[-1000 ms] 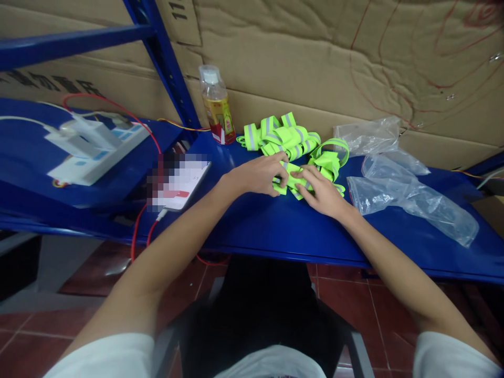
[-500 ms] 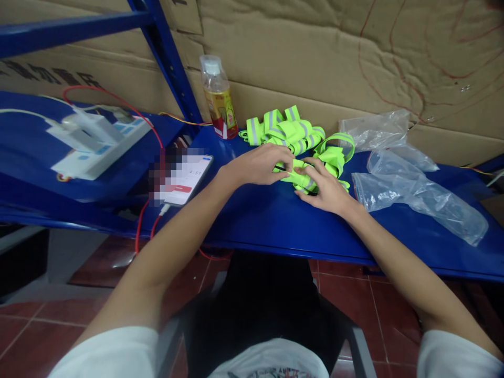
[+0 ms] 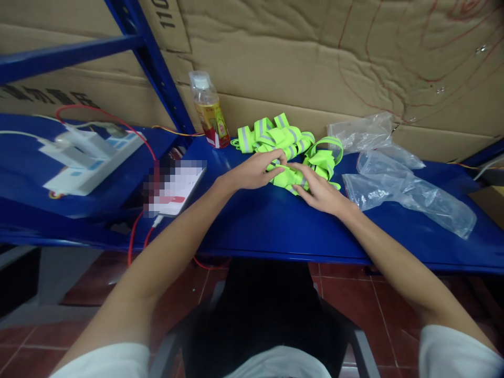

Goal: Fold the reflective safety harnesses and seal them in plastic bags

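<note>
Neon yellow-green straps with grey reflective stripes [image 3: 275,137] lie in a loose pile on the blue table [image 3: 252,231]. At the front of the pile, my left hand [image 3: 262,169] curls its thumb and fingers round a folded strap [image 3: 289,178]. My right hand [image 3: 318,190] grips the right part of that same strap, thumb below and fingers on top. Another coiled strap [image 3: 323,160] rests just behind my right hand. The fingertips are partly lost among the folds.
Behind my left arm stands a wrapped bottle [image 3: 211,118]. A phone [image 3: 177,191] with a red cable and a white power strip [image 3: 94,163] are at the left. Clear plastic bags [image 3: 409,184] lie at the right. A blue post [image 3: 157,73] rises at the back left.
The view has shifted a little. My hands have drawn slightly closer together on the strap, and my right fingers have closed further over it.
</note>
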Demonstrator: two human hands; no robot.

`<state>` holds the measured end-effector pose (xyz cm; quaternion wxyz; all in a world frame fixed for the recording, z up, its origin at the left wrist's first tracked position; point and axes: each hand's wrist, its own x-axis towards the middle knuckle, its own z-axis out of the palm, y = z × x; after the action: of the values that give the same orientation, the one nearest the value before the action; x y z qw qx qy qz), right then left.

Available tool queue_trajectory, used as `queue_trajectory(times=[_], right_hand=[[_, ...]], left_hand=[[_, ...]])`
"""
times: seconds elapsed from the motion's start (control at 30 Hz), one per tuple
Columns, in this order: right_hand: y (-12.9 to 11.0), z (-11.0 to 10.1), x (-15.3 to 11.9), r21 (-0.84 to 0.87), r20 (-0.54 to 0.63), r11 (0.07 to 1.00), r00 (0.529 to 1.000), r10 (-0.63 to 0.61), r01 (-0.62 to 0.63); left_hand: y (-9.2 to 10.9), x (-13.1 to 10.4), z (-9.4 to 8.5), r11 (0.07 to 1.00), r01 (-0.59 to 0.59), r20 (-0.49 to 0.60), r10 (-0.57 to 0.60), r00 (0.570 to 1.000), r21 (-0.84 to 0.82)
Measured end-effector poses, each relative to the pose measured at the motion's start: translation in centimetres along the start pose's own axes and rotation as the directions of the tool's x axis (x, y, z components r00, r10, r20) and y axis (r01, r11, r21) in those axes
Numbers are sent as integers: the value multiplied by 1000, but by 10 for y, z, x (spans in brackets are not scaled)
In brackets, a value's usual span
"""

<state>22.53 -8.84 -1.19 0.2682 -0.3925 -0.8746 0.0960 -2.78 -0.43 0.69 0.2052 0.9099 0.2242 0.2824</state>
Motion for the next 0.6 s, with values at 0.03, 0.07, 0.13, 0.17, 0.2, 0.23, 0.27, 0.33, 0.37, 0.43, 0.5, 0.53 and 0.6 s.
queue_trajectory(times=[0.03, 0.07, 0.13, 0.17, 0.2, 0.23, 0.27, 0.33, 0.37, 0.43, 0.5, 0.53, 0.6], right_hand=[[0, 0, 0, 13, -3, 1000, 1000, -6, 6], [1, 1, 0, 29, -7, 999, 1000, -15, 15], [2, 2, 0, 80, -18, 996, 999, -34, 35], [1, 2, 1, 117, -29, 992, 999, -45, 48], [1, 2, 2, 161, -44, 985, 997, -56, 62], [0, 3, 3, 209, -67, 975, 995, -68, 80], [-1, 4, 4, 254, -90, 962, 993, -75, 96], [-3, 5, 5, 321, -128, 940, 989, -80, 118], [-3, 6, 6, 343, -134, 932, 988, -77, 119], [-4, 9, 7, 370, -134, 923, 989, -62, 107], [-4, 11, 8, 391, -127, 916, 991, -39, 86], [-4, 13, 8, 400, -126, 913, 992, -29, 78], [-3, 15, 8, 420, -128, 906, 992, -5, 59]], left_hand=[[-3, 1, 4, 999, -6, -22, 6, 1000, -31], [-6, 2, 7, 997, -18, -51, 14, 999, -72], [-10, 3, 13, 985, -38, -120, 18, 993, -166], [-12, 4, 15, 978, -40, -149, 9, 989, -204], [-12, 5, 16, 973, -35, -171, -5, 985, -229], [-12, 6, 17, 970, -25, -187, -21, 982, -242], [-12, 6, 17, 969, -14, -198, -37, 980, -248], [-11, 8, 17, 966, 5, -206, -60, 977, -258], [-11, 8, 17, 964, 13, -207, -70, 976, -266], [-11, 8, 17, 961, 23, -213, -85, 973, -276], [-10, 7, 17, 967, 38, -224, -97, 970, -254], [-9, 6, 17, 973, 50, -225, -103, 969, -227], [-6, 4, 16, 985, 84, -215, -116, 970, -153]])
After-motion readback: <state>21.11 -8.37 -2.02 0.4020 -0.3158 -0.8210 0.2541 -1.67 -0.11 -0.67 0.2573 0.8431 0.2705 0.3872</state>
